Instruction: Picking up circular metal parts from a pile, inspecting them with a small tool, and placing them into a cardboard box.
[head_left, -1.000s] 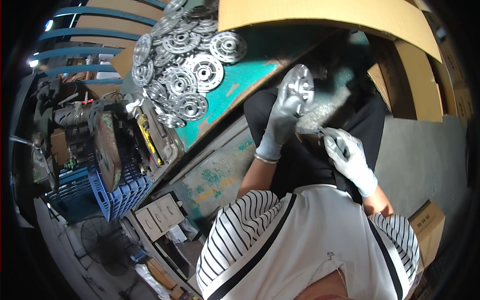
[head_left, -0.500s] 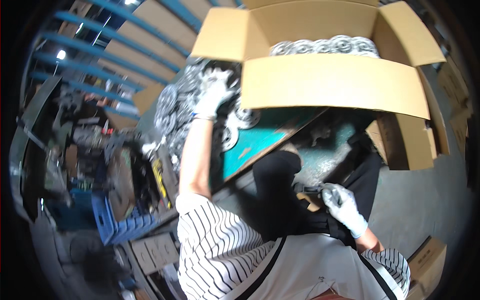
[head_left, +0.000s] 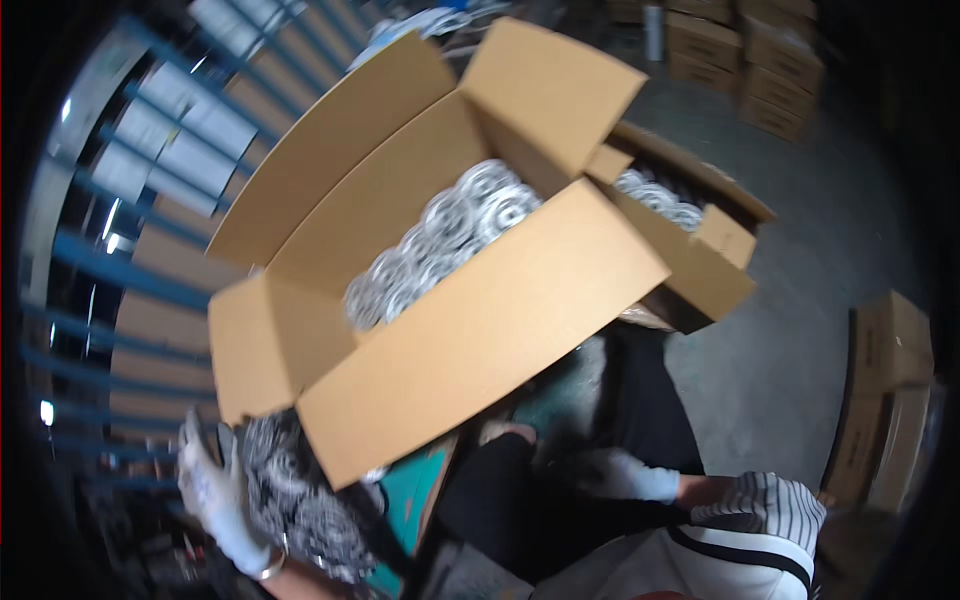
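Note:
My left hand (head_left: 218,505), in a white glove, is raised at the left edge of a heap of grey spoked metal wheels (head_left: 310,505). Its fingers are stretched and spread, and I see nothing held in them. The heap lies on a green tabletop (head_left: 410,500). Beside it stands an open cardboard box (head_left: 480,345) with its flaps out, holding several rows of round silvery wheels (head_left: 450,220). My right hand (head_left: 625,475), also gloved, is low over my dark-trousered lap. Blur and shadow hide its fingers, so whether it holds anything is unclear.
A second open box (head_left: 690,275) with similar wheels stands behind the large one. Blue metal bars (head_left: 140,270) with cardboard sheets behind run along the left. Stacked cartons (head_left: 775,75) are at the far right, and more cartons (head_left: 890,370) stand near right.
The view has turned and tilted, so the large box now shows lower and further left. My left hand has left the middle of the wheel heap for its left edge, fingers spread.

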